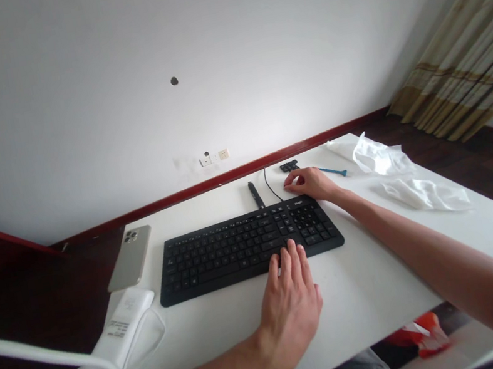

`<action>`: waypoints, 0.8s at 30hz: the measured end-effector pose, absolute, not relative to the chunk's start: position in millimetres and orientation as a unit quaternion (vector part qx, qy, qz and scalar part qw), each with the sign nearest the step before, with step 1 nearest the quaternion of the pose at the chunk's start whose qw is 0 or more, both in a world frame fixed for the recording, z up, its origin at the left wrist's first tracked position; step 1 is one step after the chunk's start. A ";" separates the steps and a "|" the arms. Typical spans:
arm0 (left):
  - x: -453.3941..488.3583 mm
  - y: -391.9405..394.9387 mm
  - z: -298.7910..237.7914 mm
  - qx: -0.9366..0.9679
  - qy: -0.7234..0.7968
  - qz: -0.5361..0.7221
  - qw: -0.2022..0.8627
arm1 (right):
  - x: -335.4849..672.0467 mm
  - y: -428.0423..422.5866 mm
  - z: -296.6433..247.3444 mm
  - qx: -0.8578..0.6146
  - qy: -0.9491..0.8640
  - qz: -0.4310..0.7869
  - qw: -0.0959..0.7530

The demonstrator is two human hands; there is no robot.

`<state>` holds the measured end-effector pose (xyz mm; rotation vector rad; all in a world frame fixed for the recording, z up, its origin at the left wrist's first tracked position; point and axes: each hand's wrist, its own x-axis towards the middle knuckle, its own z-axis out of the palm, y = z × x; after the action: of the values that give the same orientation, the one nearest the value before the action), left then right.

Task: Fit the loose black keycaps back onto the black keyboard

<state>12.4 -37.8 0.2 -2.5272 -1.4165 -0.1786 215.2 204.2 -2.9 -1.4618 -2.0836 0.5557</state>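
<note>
A black keyboard (224, 249) lies on the white table (197, 339), its number pad toward the right. My left hand (291, 304) rests palm down at its near edge, fingers stretched onto the lower keys left of the number pad. Over the keyboard's far right corner, my right hand (310, 183) has thumb and fingertips drawn together; whatever is between them is hidden. Just beyond that hand sits a small group of black keycaps (289, 166). A thin blue tool (334, 171) lies to its right, partly hidden behind the hand.
A black pen-like stick (255, 195) and a cable (269, 183) lie behind the keyboard. Clear plastic bags (427, 194) are at right. On the left are a phone (130, 256), a white labelled device (116, 341) and a curved white tube (42, 354) in the foreground.
</note>
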 end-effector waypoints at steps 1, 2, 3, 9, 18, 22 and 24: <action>12.1 -37.4 0.2 -0.865 -0.485 -0.063 0.115 | 215.3 204.4 -3.1 -0.540 -0.772 0.205 0.266; 11.8 -37.1 0.2 -0.864 -0.486 -0.064 0.111 | 215.6 204.7 -3.6 -0.538 -0.773 0.203 0.267; 11.5 -36.7 0.4 -0.864 -0.488 -0.066 0.107 | 215.9 205.1 -4.1 -0.535 -0.774 0.203 0.269; 9.4 -33.3 3.2 -0.864 -0.491 -0.071 0.083 | 217.0 208.3 -7.1 -0.529 -0.784 0.197 0.259; 4.5 -28.4 4.2 -0.877 -0.468 -0.075 0.076 | 216.3 207.7 -5.8 -0.525 -0.787 0.200 0.255; 4.3 -28.0 3.4 -0.877 -0.467 -0.078 0.075 | 216.1 206.3 -4.7 -0.524 -0.788 0.199 0.255; 4.4 -27.8 3.5 -0.878 -0.466 -0.077 0.073 | 215.9 205.8 -4.2 -0.522 -0.790 0.198 0.253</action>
<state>4.4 -27.8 3.5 -2.6380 -1.3995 -0.2306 215.9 205.8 -4.2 -1.4195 -2.1472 0.5388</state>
